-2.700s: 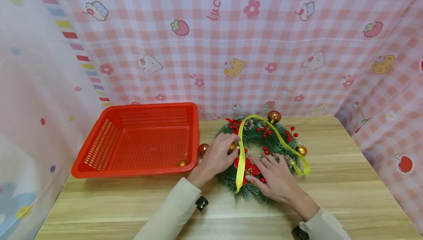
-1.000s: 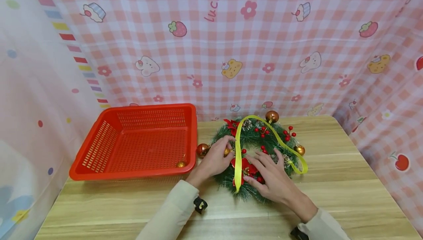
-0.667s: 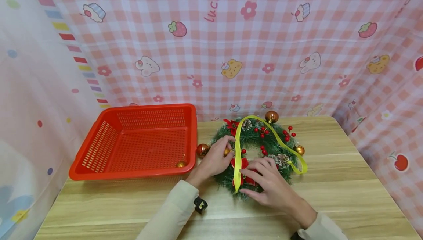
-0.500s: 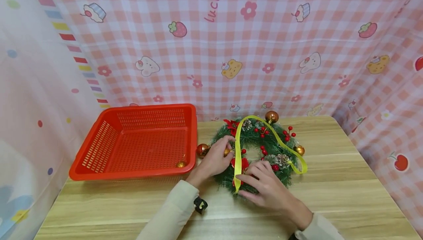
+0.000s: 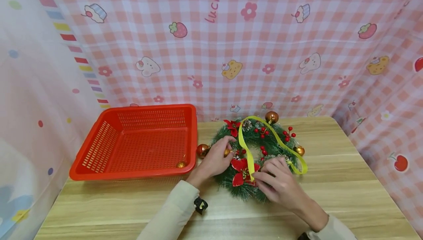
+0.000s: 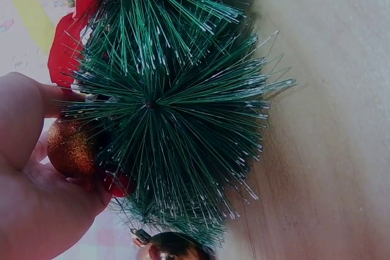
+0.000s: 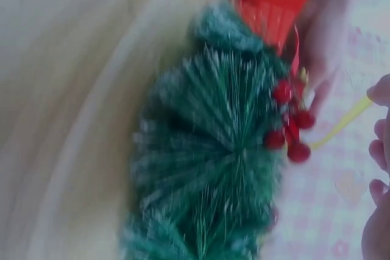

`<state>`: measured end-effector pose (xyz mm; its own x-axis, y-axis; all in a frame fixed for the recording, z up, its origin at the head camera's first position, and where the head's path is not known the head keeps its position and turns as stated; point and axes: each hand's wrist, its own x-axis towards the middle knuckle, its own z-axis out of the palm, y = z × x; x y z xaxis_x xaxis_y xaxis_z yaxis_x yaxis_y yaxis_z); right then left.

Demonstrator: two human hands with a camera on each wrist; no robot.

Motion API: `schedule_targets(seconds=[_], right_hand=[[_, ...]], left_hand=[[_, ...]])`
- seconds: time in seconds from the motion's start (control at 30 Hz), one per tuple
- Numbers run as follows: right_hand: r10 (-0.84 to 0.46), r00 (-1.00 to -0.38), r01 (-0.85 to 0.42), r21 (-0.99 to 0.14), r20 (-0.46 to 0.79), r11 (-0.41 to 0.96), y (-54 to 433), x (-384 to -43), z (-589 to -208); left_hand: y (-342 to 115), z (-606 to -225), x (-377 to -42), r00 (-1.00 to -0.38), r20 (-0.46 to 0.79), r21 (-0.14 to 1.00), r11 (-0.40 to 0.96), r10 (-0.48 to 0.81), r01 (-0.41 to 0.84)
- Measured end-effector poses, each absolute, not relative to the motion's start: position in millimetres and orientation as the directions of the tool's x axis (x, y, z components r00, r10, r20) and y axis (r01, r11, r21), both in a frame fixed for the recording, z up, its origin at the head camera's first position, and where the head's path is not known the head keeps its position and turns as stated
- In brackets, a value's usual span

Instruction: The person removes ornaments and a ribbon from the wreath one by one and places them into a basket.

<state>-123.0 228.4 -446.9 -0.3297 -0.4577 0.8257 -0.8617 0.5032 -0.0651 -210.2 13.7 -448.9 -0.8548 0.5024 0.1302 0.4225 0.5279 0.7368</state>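
A green Christmas wreath (image 5: 244, 193) lies on the table, dressed with red poinsettias (image 5: 240, 172), red berries (image 7: 298, 120) and pinecones. My left hand (image 5: 215, 159) is at the wreath's left side, its thumb and fingers around a glittery gold bauble (image 6: 72, 149). A yellow ribbon (image 5: 248, 155) arches over the wreath from its right side. Near the front poinsettia, my right hand (image 5: 281, 185) pinches the ribbon's loose end between thumb and index finger. In the right wrist view, the ribbon (image 7: 344, 123) runs taut to the fingertips.
A red plastic basket (image 5: 132, 175) stands on the left with one small gold bauble (image 5: 181, 164) inside. Copper and gold baubles (image 5: 272, 117) sit around the wreath's edge, one more bauble (image 5: 202, 150) between basket and wreath. A checked pink cloth (image 5: 198, 49) hangs behind the wooden table (image 5: 347, 181).
My right hand has come down to the ribbon's loose end, taken hold of it and pulled it right across the front poinsettia. My left hand stays at the gold bauble.
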Motion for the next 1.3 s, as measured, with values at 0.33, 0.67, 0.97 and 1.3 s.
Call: schedule_targets(seconds=[0.33, 0.67, 0.97, 1.3], right_hand=[[-0.490, -0.382, -0.850, -0.089, 0.784, 0.520, 252, -126, -457], [-0.496, -0.452, -0.830, -0.144, 0.741, 0.539, 257, -129, -457], [-0.424, -0.506, -0.792, -0.209, 0.752, 0.574, 254, -144, -452], [-0.387, -0.750, -0.601, -0.307, 0.537, 0.738, 237, -152, -458]], left_hand=[[14, -450, -211, -0.853, 0.135, 0.735, 0.526, 0.505, 0.428], [14, -452, -212, -0.856, 0.131, 0.738, 0.527, 0.499, 0.421], [14, -452, -212, -0.853, 0.131, 0.737, 0.526, 0.504, 0.424], [15, -451, -211, -0.853, 0.139, 0.737, 0.523, 0.504, 0.429]])
